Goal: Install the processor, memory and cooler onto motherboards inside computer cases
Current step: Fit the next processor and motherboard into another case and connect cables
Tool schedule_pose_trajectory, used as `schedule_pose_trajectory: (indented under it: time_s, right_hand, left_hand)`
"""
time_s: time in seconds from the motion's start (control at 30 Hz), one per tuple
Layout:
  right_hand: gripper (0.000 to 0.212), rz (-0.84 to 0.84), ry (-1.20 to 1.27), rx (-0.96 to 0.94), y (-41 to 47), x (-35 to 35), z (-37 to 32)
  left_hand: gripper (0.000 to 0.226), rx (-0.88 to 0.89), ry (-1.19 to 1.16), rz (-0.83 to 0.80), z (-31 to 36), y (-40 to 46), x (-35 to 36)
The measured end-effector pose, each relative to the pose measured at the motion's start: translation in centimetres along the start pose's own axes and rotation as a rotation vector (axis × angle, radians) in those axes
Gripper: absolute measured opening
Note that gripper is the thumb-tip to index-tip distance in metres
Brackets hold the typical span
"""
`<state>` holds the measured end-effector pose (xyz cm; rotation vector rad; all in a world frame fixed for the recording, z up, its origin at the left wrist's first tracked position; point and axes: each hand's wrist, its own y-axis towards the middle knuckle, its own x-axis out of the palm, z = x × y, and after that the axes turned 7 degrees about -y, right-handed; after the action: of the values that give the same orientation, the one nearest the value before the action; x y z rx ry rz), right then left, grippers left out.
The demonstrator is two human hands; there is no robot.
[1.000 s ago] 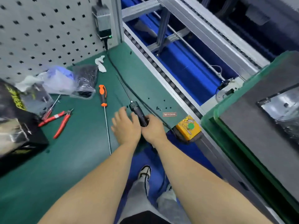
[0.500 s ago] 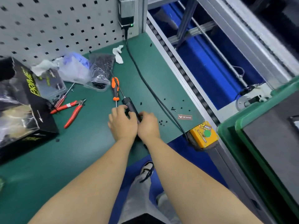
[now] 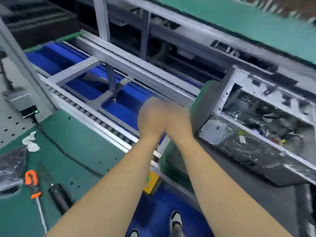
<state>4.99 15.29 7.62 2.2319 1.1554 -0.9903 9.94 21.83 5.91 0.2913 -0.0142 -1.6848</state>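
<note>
I am looking down over two bare forearms that reach forward together. My left hand (image 3: 151, 117) and right hand (image 3: 177, 118) meet at the centre of the view, pressed side by side. Motion blur smears the fingers, so I cannot tell whether they are curled or whether they hold anything.

The computer case (image 3: 256, 117) lies open at about three o'clock from the hands, just beside the right one, resting on a grey mat inside a green tray (image 3: 168, 165). Inside the case I can make out dark cables and metal framing. The motherboard area is too blurred to say whether a processor, memory or cooler is fitted. I judge the installation on this case to be at an early stage, with the hands only arriving at it.

At seven o'clock, on the green surface (image 3: 77, 134), lie an orange-handled screwdriver (image 3: 32, 184) and a black electric screwdriver (image 3: 59, 196), both untouched and well apart from the hands. A black cable (image 3: 68, 155) runs across the surface toward a power unit (image 3: 22, 101) at nine o'clock. A crumpled white wipe (image 3: 30, 141) sits near a plastic bag (image 3: 12, 166). A yellow button box (image 3: 150, 182) hangs at the surface's edge, under my forearms. A roller conveyor rail (image 3: 95, 117) crosses between the surface and the blue floor beyond.
</note>
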Motion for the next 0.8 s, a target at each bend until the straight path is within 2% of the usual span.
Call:
schedule_pose_trajectory:
  time_s: [0.13, 0.27, 0.4, 0.57, 0.7, 0.8]
  right_hand:
    - [0.017, 0.349, -0.035, -0.003, 3.7, -14.0, 5.3]
    - [0.016, 0.507, -0.091, 0.155, 5.9, -23.6, 14.0]
    - [0.032, 0.397, -0.163, 0.334, 9.4, -27.8, 22.8]
    - [0.052, 0.136, -0.294, 0.332, 15.6, -28.0, 28.1]
    - [0.039, -0.037, -0.443, 0.309, 19.0, -27.6, 29.1]
    - [0.018, -0.011, -0.483, 0.269, 19.4, -27.6, 28.9]
  left_hand:
    - [0.024, 0.268, -0.148, -0.193, 10.6, 0.2, 12.0]
    - [0.024, 0.36, -0.059, -0.427, 15.5, -1.4, 23.3]
    - [0.016, 0.419, 0.282, -0.595, 13.6, -2.0, 31.6]
    - [0.032, 0.415, 0.469, -0.627, 8.9, -1.3, 35.4]
    - [0.029, 0.458, 0.523, -0.583, 6.7, -1.1, 35.2]
    - [0.025, 0.405, 0.484, -0.524, 6.2, -1.3, 35.1]
